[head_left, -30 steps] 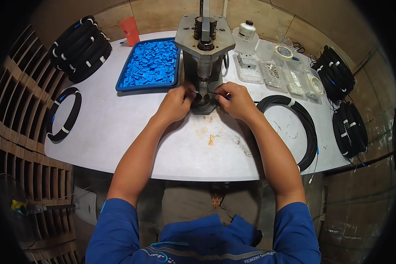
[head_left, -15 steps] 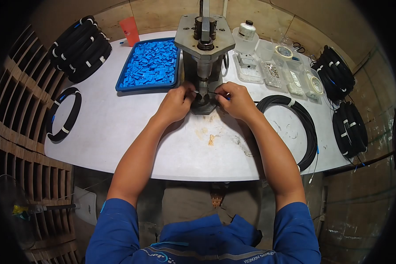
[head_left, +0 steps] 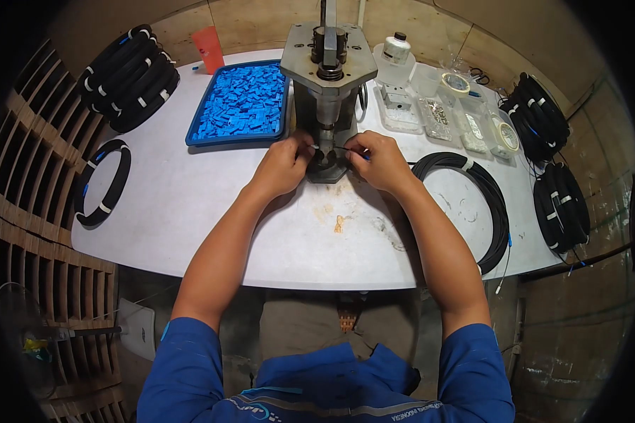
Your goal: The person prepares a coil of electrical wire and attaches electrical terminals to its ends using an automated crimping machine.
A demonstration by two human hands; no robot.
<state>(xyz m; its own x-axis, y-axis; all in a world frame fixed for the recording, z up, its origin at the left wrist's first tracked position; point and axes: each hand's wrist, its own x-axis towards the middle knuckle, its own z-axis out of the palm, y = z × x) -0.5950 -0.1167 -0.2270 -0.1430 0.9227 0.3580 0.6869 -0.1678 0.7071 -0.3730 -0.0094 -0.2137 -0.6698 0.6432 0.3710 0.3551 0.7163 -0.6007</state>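
Note:
A metal bench press (head_left: 328, 53) stands at the back middle of the table, its ram (head_left: 326, 113) pointing down at a tool near the base. My left hand (head_left: 283, 166) is closed just left of this tool, pinching the cable's end, where a small pale tip shows at the fingers. On the other side my right hand (head_left: 378, 162) pinches the thin black cable (head_left: 340, 148), which runs into the tool. A bit of blue peeks out by the right fingers. From beside that wrist, the cable leads to a black cable coil (head_left: 499, 201) lying on the table.
Left of the press sits a blue tray (head_left: 190, 141) full of small blue parts. A red cup (head_left: 207, 51), more coils (head_left: 129, 77) and a single coil (head_left: 106, 185) are further left. Clear boxes (head_left: 437, 123), a white bottle (head_left: 396, 46) and stacked coils (head_left: 559, 208) fill the right.

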